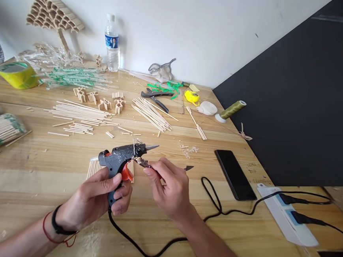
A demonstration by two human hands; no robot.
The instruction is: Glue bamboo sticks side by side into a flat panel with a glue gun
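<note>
My left hand (101,192) is closed round the handle of a dark grey hot glue gun (121,156) with an orange trigger, its metal nozzle pointing right. In my right hand (169,185) is a slim craft knife (189,168), pinched between thumb and fingers. The knife's small dark blade sticks out to the right. Its other end, crusted with brownish lumps, meets the front underside of the glue gun, just below the nozzle. A row of light wooden sticks (93,170) lies flat on the table under the gun, partly hidden by it and my left hand.
Loose sticks (80,113) and small glued stick pieces (104,104) lie beyond my hands, with black cutters (156,95) further back. A phone (235,175) and a power strip (287,217) are on the right. The black cord (161,256) loops across the table. A water bottle (111,44) stands behind.
</note>
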